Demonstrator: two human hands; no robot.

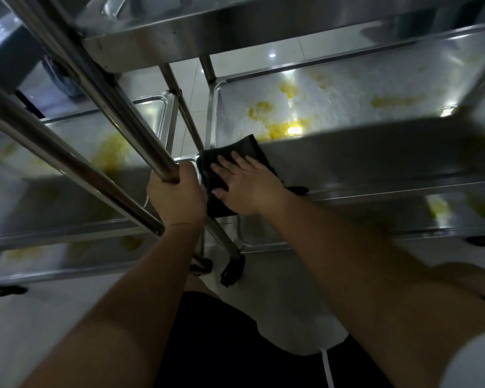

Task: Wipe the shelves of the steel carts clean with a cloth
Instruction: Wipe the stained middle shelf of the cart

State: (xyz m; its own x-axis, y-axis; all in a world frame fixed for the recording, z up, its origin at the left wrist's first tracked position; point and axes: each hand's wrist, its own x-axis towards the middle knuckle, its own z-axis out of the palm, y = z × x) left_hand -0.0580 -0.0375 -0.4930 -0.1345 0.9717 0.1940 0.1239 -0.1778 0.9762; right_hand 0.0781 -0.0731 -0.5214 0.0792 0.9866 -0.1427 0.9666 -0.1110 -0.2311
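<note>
The black cloth (230, 175) lies at the near left corner of the right steel cart (375, 163), partly over the rim of its middle shelf (333, 88) and hanging a little down below that rim. The right hand (245, 189) rests flat on the cloth with straight, spread fingers, not curled around it; this lets the whole palm press the fabric against the steel, which I judge is better for rubbing than a pinch. The left hand (177, 191) is just left of the cloth and is closed around the end of a steel handle bar (101, 107) of the left cart (67, 152), probably to steady the body while leaning in. Beyond the cloth, the middle shelf carries several yellow stains (277, 130), so the wiping of this shelf seems only at its beginning. The shelves left of the cloth and the lower shelf (445, 211) under it show the same yellow marks.
</note>
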